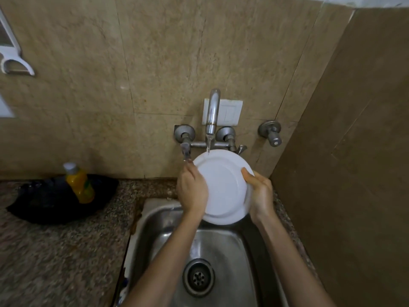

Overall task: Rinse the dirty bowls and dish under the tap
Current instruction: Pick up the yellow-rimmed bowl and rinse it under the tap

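Note:
A white round dish is tilted up under the wall tap, above the steel sink. A thin stream of water falls from the spout onto the dish's top rim. My left hand grips the dish's left edge, fingers behind it. On the right edge, my right hand holds on with the thumb over the rim. The dish's underside faces me. No bowls are in view.
A yellow bottle with a grey cap stands on a black cloth or bag on the speckled counter at left. Tap valves and a separate valve stick out of the tiled wall. The drain lies below.

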